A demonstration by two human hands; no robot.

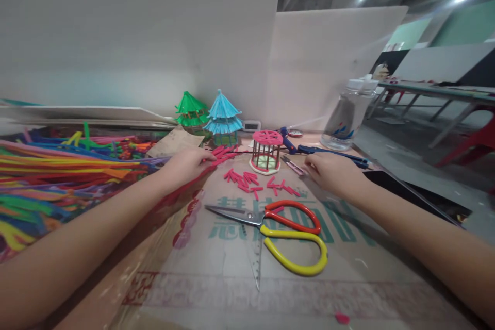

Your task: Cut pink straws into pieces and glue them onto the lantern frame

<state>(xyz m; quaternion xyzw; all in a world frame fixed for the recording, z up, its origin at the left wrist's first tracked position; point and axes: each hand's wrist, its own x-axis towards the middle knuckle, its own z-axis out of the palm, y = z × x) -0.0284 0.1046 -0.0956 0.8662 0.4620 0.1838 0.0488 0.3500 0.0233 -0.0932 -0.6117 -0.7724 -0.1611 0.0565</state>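
Note:
My left hand (pixel 190 164) is at the left of the work area, its fingers bent and closed on pink pipe-cleaner pieces (pixel 224 154). My right hand (pixel 328 169) rests on the right with curled fingers, beside a craft knife (pixel 294 166); whatever is inside them is hidden. Between the hands stands a small round pavilion frame (pixel 267 139) with a pink top, brown posts and a pale base. Short pink pieces (pixel 242 179) lie scattered in front of it. Nearer to me, scissors (pixel 253 217) with red and yellow handles lie with blades slightly apart.
Several pipe cleaners (pixel 77 165) fill the left side. Behind stand a green pavilion (pixel 189 108) and a blue pavilion (pixel 222 118). A blue glue gun (pixel 288 142), a water bottle (pixel 346 116) and a black flat object (pixel 406 193) are to the right. A clear ruler (pixel 257 265) lies under the scissors.

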